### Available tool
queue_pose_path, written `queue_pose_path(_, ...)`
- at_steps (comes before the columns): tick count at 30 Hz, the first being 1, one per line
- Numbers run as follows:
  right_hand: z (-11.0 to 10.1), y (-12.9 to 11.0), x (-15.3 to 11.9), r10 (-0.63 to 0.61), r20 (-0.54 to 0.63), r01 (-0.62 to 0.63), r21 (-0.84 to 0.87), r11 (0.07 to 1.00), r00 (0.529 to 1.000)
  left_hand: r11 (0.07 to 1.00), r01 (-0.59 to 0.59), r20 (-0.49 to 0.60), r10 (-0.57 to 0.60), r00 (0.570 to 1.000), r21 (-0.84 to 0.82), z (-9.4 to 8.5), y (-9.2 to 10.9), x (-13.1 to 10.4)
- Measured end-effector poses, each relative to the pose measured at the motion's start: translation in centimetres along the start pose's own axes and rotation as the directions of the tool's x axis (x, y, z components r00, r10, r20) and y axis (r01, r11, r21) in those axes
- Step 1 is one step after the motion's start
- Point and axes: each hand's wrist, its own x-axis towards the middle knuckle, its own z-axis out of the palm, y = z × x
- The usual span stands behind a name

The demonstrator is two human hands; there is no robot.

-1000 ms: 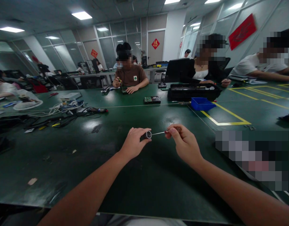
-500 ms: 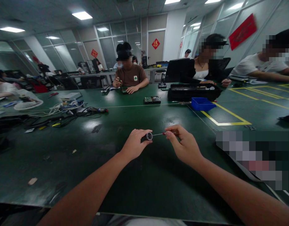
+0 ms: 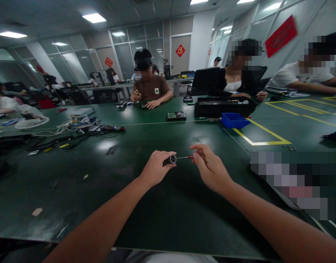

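Observation:
My left hand [image 3: 156,168] is closed around a small dark cylinder [image 3: 172,159] with a pale ring at its open end, which faces right. The rest of the cylinder is hidden behind my fingers. In my right hand [image 3: 211,167] is a screwdriver [image 3: 190,156] with a red handle, pinched between thumb and fingers. Its thin metal shaft points left and reaches the cylinder's ringed end. Whether the tip touches a screw inside cannot be made out. Both hands are held over the green table [image 3: 168,219].
A blue bin [image 3: 235,120] stands beside a long black case [image 3: 225,107]. A circuit-board device [image 3: 176,115] lies ahead of my hands. Tangled cables [image 3: 82,133] are at the left. Across the table a person [image 3: 153,87] works on a small board; other people sit at the right.
My right index finger has lifted slightly and straightened off the screwdriver handle. The left hand and the cylinder stay nearly in place; the view has shifted a little.

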Motion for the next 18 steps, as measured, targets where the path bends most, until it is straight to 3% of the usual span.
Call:
queue_pose_path(6,-0.2,-0.2,-0.1,0.070,0.019,-0.069,-0.040,0.997,0.997,1.000,0.008,0.008,-0.008,1.000,0.003,-0.1,0.0,-0.1)
queue_pose_path(10,0.3,0.4,0.0,0.132,-0.032,-0.126,0.151,0.980,0.991,0.999,0.052,-0.042,-0.052,0.998,-0.014,-0.4,0.1,0.0)
queue_pose_path(13,0.6,1.2,0.7,0.242,-0.005,-0.220,0.403,0.889,0.970,1.000,0.007,-0.055,-0.008,0.998,-0.025,-0.7,0.0,0.1)
queue_pose_path(15,0.6,1.7,1.2,0.338,0.007,-0.277,0.590,0.758,0.941,0.999,-0.050,-0.029,0.050,0.998,0.017,-0.9,-0.1,0.3)
queue_pose_path(16,0.5,2.0,1.4,0.387,0.019,-0.310,0.637,0.706,0.922,0.997,-0.062,-0.018,0.062,0.998,0.044,-1.0,-0.1,0.3)
queue_pose_path(18,0.5,2.4,1.6,0.423,-0.014,-0.312,0.652,0.690,0.906,0.996,-0.046,-0.011,0.047,0.999,0.075,-1.0,-0.3,0.5)
